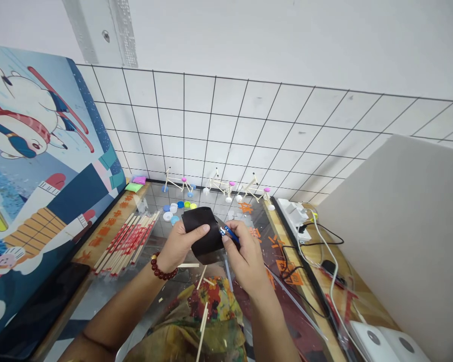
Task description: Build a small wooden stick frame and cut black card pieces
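Observation:
My left hand (181,241) grips a curved black sheet (202,231), the thumb lying on its near face. A blue-handled tool (231,234) with silvery metal parts is in the closed fingers of my right hand (248,255). The tool meets the right edge of the black sheet; its working end is mostly hidden, so I cannot tell its exact kind. Below my hands, loose wooden sticks (204,317) and small broken bits lie on the clear tabletop. Several coloured bottle caps (173,207) lie just beyond the black sheet.
Three stick-and-cap models (221,187) stand along the wire grid (200,120). Wrapped chopsticks (130,241) lie at left, beside a dark phone-like slab (56,301). At right are a power strip (292,213), tangled cables (334,266) and a large pale panel (403,236).

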{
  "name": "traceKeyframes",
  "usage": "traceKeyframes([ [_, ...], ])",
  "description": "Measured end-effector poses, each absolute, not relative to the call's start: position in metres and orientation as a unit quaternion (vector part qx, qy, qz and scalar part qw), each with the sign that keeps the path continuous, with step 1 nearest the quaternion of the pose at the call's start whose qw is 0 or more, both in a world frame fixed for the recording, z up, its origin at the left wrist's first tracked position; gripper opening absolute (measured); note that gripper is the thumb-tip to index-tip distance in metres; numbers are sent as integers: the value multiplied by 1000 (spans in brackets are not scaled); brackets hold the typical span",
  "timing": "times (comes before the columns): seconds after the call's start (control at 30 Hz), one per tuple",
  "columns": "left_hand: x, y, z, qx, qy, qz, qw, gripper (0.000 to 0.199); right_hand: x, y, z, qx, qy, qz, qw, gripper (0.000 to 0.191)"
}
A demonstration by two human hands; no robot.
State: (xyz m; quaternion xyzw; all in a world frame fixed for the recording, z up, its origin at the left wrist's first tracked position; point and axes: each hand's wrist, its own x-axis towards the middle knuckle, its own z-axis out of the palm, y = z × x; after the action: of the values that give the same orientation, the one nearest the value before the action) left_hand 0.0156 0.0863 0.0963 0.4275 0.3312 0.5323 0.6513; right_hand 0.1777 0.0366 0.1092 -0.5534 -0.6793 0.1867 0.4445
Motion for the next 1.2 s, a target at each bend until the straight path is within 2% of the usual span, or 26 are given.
traceKeyframes([
  [0.13,15,84,95,456,309,515,657,32,176,38,106,-553,-677,187,448,14],
  [0.4,20,88,94,389,317,522,689,33,176,41,106,-557,-669,196,450,13],
  [0.57,21,87,90,419,300,536,668,28,176,40,105,-552,-666,199,460,14],
  [0.93,17,84,88,474,313,525,634,31,172,37,108,-542,-647,215,492,13],
  [1.2,16,84,88,460,303,528,647,30,173,35,107,-527,-637,221,518,11],
])
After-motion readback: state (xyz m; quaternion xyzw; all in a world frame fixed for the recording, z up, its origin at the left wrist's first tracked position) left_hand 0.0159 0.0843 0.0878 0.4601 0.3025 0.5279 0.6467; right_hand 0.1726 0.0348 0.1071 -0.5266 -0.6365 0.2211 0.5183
